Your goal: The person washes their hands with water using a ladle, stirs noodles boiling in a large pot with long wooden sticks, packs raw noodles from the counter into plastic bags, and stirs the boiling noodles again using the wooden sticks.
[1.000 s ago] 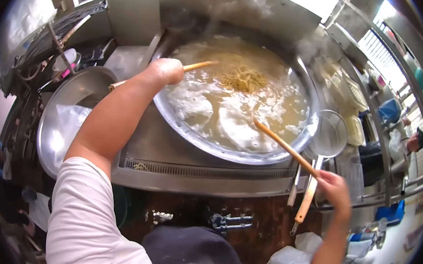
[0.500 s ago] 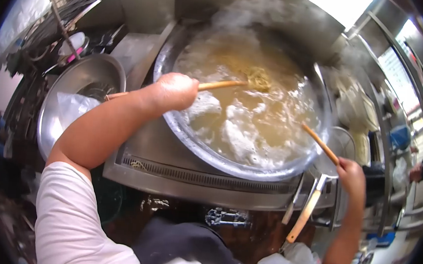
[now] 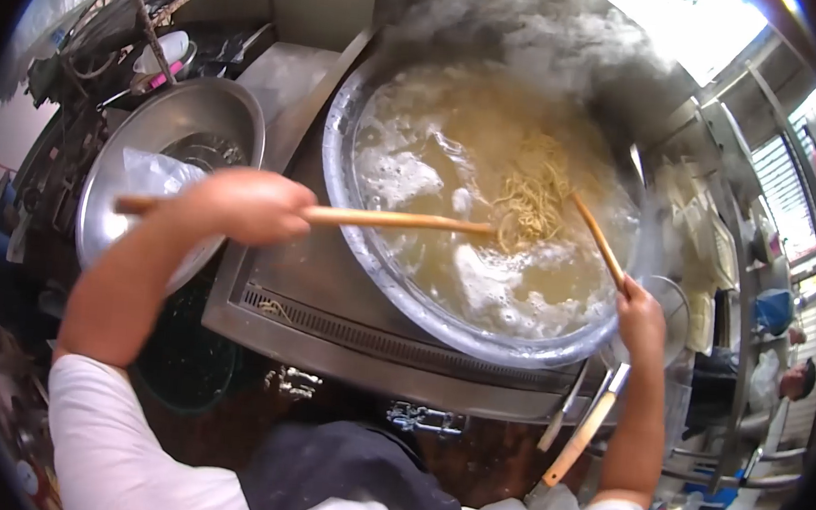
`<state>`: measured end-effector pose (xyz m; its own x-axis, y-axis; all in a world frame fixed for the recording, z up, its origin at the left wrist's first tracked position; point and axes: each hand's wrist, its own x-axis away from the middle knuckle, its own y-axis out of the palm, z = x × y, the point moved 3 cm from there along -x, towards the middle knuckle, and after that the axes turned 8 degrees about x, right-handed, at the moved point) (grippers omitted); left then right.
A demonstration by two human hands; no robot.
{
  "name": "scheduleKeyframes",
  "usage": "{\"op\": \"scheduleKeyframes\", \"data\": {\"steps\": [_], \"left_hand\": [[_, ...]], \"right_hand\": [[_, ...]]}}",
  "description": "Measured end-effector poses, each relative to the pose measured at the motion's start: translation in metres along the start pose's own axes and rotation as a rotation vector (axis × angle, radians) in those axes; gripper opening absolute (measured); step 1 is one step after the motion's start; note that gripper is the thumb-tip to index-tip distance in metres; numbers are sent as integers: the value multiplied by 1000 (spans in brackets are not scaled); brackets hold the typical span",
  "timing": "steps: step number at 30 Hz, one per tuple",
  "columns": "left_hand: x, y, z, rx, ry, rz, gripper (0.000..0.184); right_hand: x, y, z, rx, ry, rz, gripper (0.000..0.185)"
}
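Observation:
A large metal pot (image 3: 340, 197) holds steaming, foamy, cloudy liquid. My left hand (image 3: 251, 206) is closed around a long wooden stick (image 3: 401, 221), left of the pot rim. This stick lies nearly level across the pot, its tip at a clump of yellowish noodles (image 3: 532, 202). In my closed right hand (image 3: 643, 317), over the pot's right rim, is a second wooden stick (image 3: 599, 239). It slants up and left, with its tip at the right side of the noodles. Steam blurs the far part of the pot.
Left of the pot stands a wide metal bowl (image 3: 247, 108) with a plastic bag (image 3: 158, 173) inside. A wooden-handled tool (image 3: 585, 437) and a strainer (image 3: 668, 304) are at the right. Another person (image 3: 796, 381) shows at the far right.
My left hand has swung left and lower with its stick. My right hand has shifted left and up. The noodle clump has moved right and spread, showing more above the liquid.

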<state>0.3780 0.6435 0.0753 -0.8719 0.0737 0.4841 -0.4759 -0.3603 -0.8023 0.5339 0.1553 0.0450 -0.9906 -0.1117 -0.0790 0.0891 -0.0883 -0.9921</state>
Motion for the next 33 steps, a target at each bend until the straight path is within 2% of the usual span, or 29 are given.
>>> {"op": "scheduleKeyframes", "data": {"steps": [2,4,6,8,9,10,11,12,13,16,18,20,22,24,27,28,30,33], "left_hand": [[26,-33,-39,214,13,-13,27],[44,-62,-48,398,-239,-12,26],[23,-73,-50,459,-136,66,23],[-25,-74,-34,277,-178,128,18],[-60,-67,-26,208,-151,165,19],[-110,-51,-28,84,-32,229,20],[-141,-38,1,-102,-12,258,21],[-141,-27,47,-147,-83,260,27],[-156,-13,70,-140,-46,287,28],[-182,18,101,-207,104,236,27],[-164,25,102,-223,127,241,27],[-124,20,95,-131,121,144,26],[-92,12,68,-61,19,14,25],[-58,5,19,74,130,41,26],[5,-19,-40,419,-56,-30,28],[21,-27,-52,582,-190,-60,27],[33,-44,-53,601,-230,38,27],[-1,-64,-19,486,-134,215,29]], "right_hand": [[39,-43,33,-221,-84,42,35],[88,-105,44,-253,10,-21,37],[129,-141,67,-297,128,-38,38],[163,-169,71,-306,157,-36,38],[175,-177,68,-311,170,-32,37],[183,-181,63,-255,155,-52,37],[188,-183,56,-199,140,-72,36],[192,-185,47,-140,120,-97,35],[188,-186,30,10,101,-144,34],[161,-133,27,3,111,-275,34],[123,-50,67,-299,53,-288,35],[88,33,82,-502,208,-299,38],[59,88,69,-498,78,-157,39],[35,114,44,-520,204,-205,38],[-7,108,-10,-572,243,-240,39],[-20,121,-18,-623,254,-247,39],[-48,198,-18,-806,277,-46,41],[-47,203,-29,-861,284,-84,43]]}}
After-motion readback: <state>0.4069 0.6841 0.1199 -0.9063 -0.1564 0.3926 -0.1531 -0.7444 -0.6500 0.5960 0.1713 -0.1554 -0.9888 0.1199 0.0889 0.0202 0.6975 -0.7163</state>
